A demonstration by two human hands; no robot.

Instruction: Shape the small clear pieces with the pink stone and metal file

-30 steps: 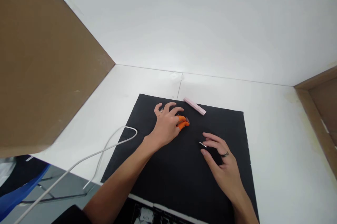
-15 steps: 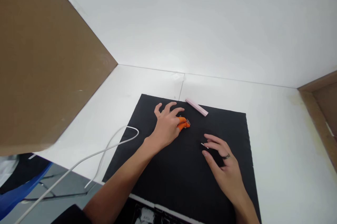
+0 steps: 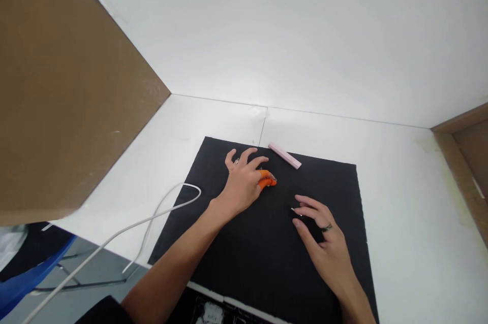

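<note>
Left hand (image 3: 242, 187): orange-covered fingers (image 3: 264, 184) seem to pinch tiny grey piece (image 3: 273, 177) over flat black mat (image 3: 267, 248). Likely light, maybe slippery; hold by edges. Right hand (image 3: 331, 243): cannot tell if fingers grip thin silver sliver (image 3: 293, 209).

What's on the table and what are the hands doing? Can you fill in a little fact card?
Left hand: thumb and index finger close together, with orange material there; any grip is unclear
Right hand: thumb apart from fingers; tiny pale thing by the fingertips, contact unclear
Ring: on the right hand
Pink bar: across the black mat's far edge
White cable: loops over the mat's left edge
</note>
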